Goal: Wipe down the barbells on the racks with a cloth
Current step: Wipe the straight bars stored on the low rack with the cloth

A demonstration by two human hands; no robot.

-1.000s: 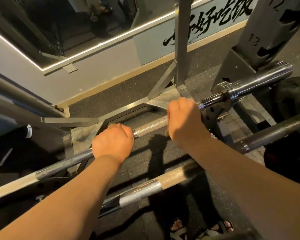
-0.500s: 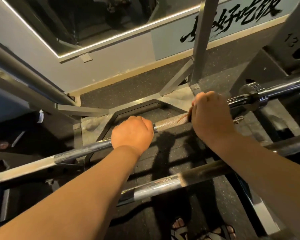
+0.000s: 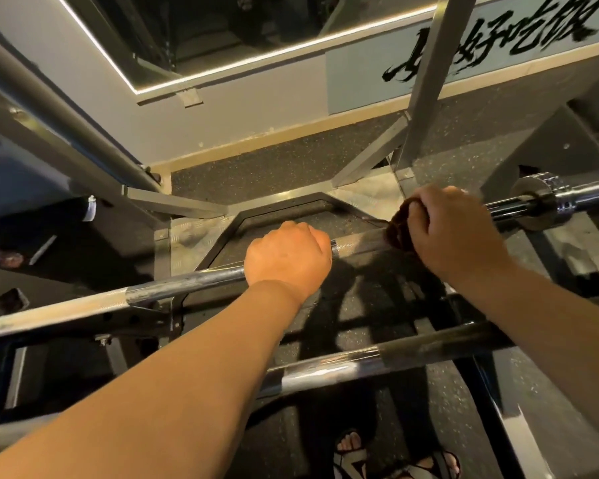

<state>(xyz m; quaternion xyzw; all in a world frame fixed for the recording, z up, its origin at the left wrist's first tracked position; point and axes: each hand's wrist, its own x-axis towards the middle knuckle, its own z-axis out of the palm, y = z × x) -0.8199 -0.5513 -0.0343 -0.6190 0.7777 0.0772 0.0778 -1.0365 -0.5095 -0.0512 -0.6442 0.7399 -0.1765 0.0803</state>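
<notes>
long steel barbell [image 3: 187, 284], racked, running left to right. our left hand [image 3: 287, 259] is fisted round its middle. our right hand [image 3: 453, 233] grips a bunched dark brown cloth [image 3: 399, 229] against the shaft, right of the left hand. second steel bar [image 3: 325, 369] lies nearer us.

upper barbell [image 3: 187, 285]: steel shaft with knurled and smooth bands, lying slantwise, chrome collar and sleeve at its right end (the left end runs out of view).
cloth [image 3: 396, 229]: dark brown, bunched, pressed round the upper barbell's knurling left of the collar, gripped by the right hand [image 3: 457, 233].
lower barbell [image 3: 325, 371]: second steel shaft, nearer the viewer than the upper barbell, roughly parallel to it and apart from it.
</notes>
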